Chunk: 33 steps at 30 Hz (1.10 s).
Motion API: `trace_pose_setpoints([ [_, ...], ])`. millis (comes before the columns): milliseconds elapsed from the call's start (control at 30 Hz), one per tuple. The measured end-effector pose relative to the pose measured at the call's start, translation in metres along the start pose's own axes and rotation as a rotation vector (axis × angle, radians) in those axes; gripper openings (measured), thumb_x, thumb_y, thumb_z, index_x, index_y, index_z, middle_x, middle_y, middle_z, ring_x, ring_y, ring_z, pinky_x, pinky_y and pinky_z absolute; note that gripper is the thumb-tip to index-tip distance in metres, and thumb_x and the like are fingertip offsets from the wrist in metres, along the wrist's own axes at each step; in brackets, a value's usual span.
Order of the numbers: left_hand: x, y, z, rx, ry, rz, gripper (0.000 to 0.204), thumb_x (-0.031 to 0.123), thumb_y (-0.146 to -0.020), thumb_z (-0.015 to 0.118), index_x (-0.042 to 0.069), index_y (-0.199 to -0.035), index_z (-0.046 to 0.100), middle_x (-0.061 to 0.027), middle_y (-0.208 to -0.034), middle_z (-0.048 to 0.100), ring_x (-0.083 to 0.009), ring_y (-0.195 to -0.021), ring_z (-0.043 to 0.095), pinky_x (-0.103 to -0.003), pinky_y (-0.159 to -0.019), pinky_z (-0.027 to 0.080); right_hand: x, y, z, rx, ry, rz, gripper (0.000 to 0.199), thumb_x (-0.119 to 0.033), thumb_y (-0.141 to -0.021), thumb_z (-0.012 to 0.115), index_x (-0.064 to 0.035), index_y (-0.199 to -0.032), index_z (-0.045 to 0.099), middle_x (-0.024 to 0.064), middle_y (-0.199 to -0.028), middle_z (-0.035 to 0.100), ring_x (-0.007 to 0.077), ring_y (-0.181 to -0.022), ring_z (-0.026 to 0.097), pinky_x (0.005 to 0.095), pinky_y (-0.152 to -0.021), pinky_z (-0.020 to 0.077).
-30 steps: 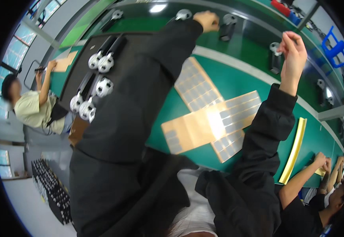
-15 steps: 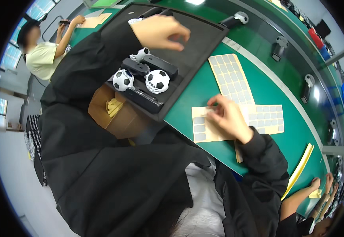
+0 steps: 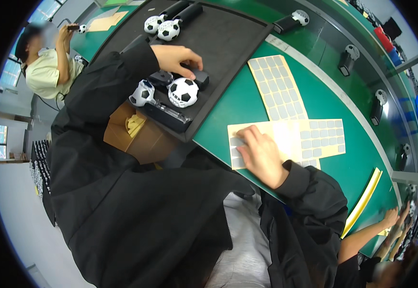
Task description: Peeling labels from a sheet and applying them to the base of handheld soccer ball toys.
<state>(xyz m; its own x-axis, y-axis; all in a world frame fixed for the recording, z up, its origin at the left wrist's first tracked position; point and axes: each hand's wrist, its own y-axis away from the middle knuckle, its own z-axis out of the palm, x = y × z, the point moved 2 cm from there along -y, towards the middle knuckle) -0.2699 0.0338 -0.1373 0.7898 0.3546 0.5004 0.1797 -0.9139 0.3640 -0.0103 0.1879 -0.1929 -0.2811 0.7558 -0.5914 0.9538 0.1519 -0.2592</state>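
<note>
My left hand [image 3: 179,58] is over the black tray with its fingers curled onto a dark handle [image 3: 202,79]. Just in front of that handle sits a football-shaped head [image 3: 183,92], black and white. Another football-headed device [image 3: 143,93] lies to its left, beside a black body with a clear strip [image 3: 171,113]. My right hand [image 3: 262,156] is slightly blurred, low over the left end of a cream label sheet [image 3: 287,129]. Its thumb and forefinger are apart, by the grey labels [image 3: 236,151] there. Whether a label sticks to a fingertip cannot be seen.
The black tray [image 3: 233,33] holds more football-headed devices [image 3: 168,30] at its back. A second label sheet [image 3: 278,86] lies on the green table [image 3: 223,108]. Football-headed devices [image 3: 349,60] stand along the conveyor. A cardboard box [image 3: 146,144] sits below the tray. Other people work at both sides.
My left hand has come down from above the tray onto the dark handle. My right hand has moved left and nearer to the labels, its fingers spreading from a pinch.
</note>
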Motion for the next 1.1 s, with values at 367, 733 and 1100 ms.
trace_pose_setpoints([
  [367, -0.006, -0.044, -0.040, 0.454, 0.787, -0.225, 0.041, 0.039, -0.091, 0.036, 0.000, -0.091, 0.050, -0.0042, -0.062, 0.055, -0.0127, -0.055, 0.051, -0.020, -0.051, 0.039, 0.012, 0.004, 0.007, -0.038, -0.100, 0.064, 0.028, 0.002, -0.066, 0.055, -0.0033, -0.092, 0.048, 0.0101, -0.094, 0.047, 0.0277, -0.074, 0.052, 0.0332, -0.066, 0.0431],
  [733, 0.254, -0.117, -0.169, 0.555, 0.915, 0.346, 0.049, 0.051, -0.086, 0.043, 0.003, -0.092, 0.053, -0.0074, -0.069, 0.058, -0.0138, -0.047, 0.054, -0.020, -0.037, 0.038, 0.004, 0.004, 0.008, -0.070, 0.077, 0.088, 0.029, -0.002, -0.067, 0.055, -0.0046, -0.095, 0.049, 0.0113, -0.091, 0.046, 0.0298, -0.067, 0.052, 0.0351, -0.063, 0.0448],
  [1100, 0.234, -0.215, -0.083, 0.624, 1.282, 1.066, 0.031, 0.031, -0.087, 0.049, 0.002, -0.097, 0.052, -0.0085, -0.075, 0.059, -0.0141, -0.062, 0.057, -0.022, -0.058, 0.045, 0.020, -0.004, -0.057, -0.316, -0.232, -0.050, 0.007, 0.000, -0.064, 0.053, -0.0054, -0.069, 0.051, 0.0101, -0.073, 0.050, 0.0283, -0.067, 0.049, 0.0325, -0.062, 0.0411],
])
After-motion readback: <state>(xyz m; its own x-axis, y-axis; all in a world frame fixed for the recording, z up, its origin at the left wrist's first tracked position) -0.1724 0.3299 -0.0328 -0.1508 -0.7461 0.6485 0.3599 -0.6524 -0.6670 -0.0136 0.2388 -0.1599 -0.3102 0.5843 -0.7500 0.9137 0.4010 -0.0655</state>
